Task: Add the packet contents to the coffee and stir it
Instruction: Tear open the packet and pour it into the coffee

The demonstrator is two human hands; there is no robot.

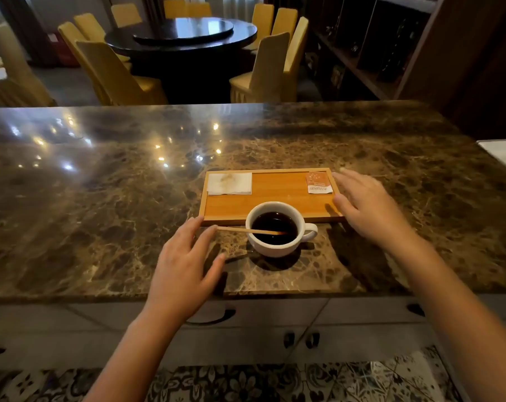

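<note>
A white cup (277, 248) of black coffee stands on the marble counter, just in front of a wooden tray (275, 198). A thin wooden stirrer (240, 230) leans in the cup, its free end pointing left. An orange packet (319, 182) lies in the tray's far right corner. My left hand (185, 265) hovers open, left of the cup, fingertips near the tray's front left corner and the stirrer's end. My right hand (367, 207) is open at the tray's right edge, fingers spread beside the packet, holding nothing.
A folded white napkin (230, 183) lies in the tray's far left corner. The marble counter (100, 198) stretches wide on both sides. A white object (504, 158) sits at the right edge. Beyond are a round dark table (185, 33) and yellow chairs.
</note>
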